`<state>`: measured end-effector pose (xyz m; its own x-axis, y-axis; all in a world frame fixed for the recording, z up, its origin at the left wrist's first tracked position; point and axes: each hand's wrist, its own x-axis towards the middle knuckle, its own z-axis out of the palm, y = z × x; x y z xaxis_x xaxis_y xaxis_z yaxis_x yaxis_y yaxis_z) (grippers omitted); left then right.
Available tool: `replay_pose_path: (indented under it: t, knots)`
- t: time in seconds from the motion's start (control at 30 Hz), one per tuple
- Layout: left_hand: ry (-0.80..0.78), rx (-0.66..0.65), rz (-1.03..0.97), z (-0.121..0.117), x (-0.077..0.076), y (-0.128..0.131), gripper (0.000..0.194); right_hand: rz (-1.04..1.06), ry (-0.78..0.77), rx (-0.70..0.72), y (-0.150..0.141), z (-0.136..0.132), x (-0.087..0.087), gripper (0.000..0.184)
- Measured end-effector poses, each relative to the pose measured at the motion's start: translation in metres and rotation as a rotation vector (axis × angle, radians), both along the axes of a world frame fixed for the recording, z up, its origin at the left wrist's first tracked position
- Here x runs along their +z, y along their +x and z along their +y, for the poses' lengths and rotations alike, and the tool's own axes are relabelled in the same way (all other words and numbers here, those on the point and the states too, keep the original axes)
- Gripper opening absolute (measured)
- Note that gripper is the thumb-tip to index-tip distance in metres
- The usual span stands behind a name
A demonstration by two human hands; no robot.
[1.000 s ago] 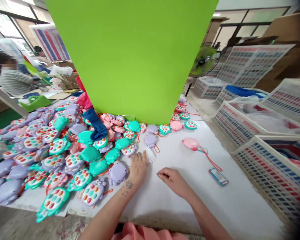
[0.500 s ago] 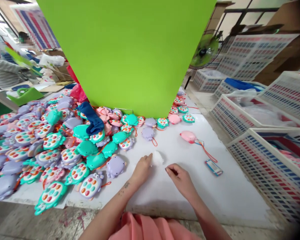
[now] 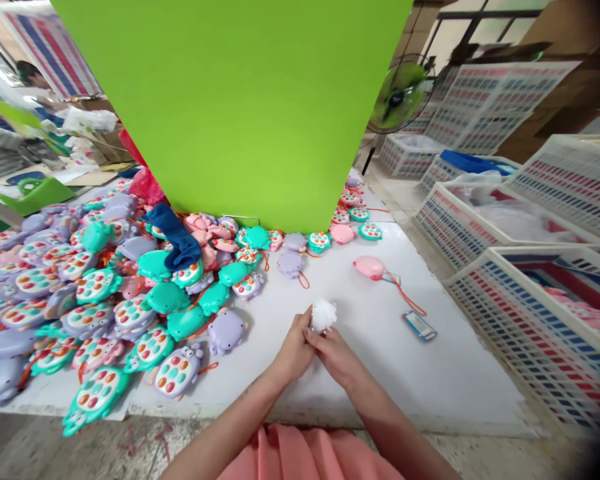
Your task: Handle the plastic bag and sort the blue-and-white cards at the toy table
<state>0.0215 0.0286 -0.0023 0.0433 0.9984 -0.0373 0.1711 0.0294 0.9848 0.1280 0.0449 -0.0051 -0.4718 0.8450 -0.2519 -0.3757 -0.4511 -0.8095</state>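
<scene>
A ball of white fluffy stuffing [image 3: 323, 315] sits between my hands, just above the white tabletop [image 3: 430, 387]. My left hand [image 3: 295, 350] and my right hand [image 3: 333, 353] meet beneath it, their fingers pinching its lower side. Just left of my hands lies a lilac turtle-shaped toy [image 3: 227, 331]. Beyond it, a large heap of lilac, teal and pink toys [image 3: 100, 287] with coloured round buttons spreads to the left. To the right lie a pink toy with an orange cord [image 3: 369, 268] and a small blue-and-white card [image 3: 419, 326].
A tall green panel [image 3: 230, 100] rises behind the table. Stacked white plastic crates [image 3: 525, 300] stand along the right, beyond the table edge, with a green fan [image 3: 401, 93] behind them. A co-worker [image 3: 30, 83] stands at the far left.
My hands have closed together around the white fluff, which they held apart from before. The fluff now sits raised between them, and the whole view has shifted slightly.
</scene>
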Motion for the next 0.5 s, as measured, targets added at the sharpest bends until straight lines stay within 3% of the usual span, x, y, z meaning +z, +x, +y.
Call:
replay_pose_path:
  t: [0.13, 0.23, 0.3, 0.37, 0.43, 0.5]
  knots:
    - [-0.058, -0.143, -0.252, -0.008, 0.004, 0.003, 0.088, -0.06, -0.007, -0.114, 0.002, 0.005, 0.003, 0.043]
    - [-0.031, -0.254, -0.204, -0.012, 0.018, -0.004, 0.09, -0.183, 0.1, -0.094, 0.013, 0.013, 0.008, 0.04]
    - [0.014, -0.272, 0.007, -0.012, 0.03, -0.017, 0.077, -0.288, 0.228, -0.04, 0.024, 0.021, 0.012, 0.036]
    - [0.036, -0.244, 0.333, -0.009, 0.039, -0.035, 0.051, -0.494, 0.373, 0.039, 0.037, 0.03, 0.017, 0.033]
    - [0.027, -0.212, 0.737, -0.004, 0.043, -0.054, 0.029, -0.827, 0.568, 0.157, 0.048, 0.036, 0.02, 0.023]
    - [0.012, -0.209, 1.089, 0.003, 0.043, -0.072, 0.021, -1.173, 0.802, 0.343, 0.056, 0.039, 0.02, 0.014]
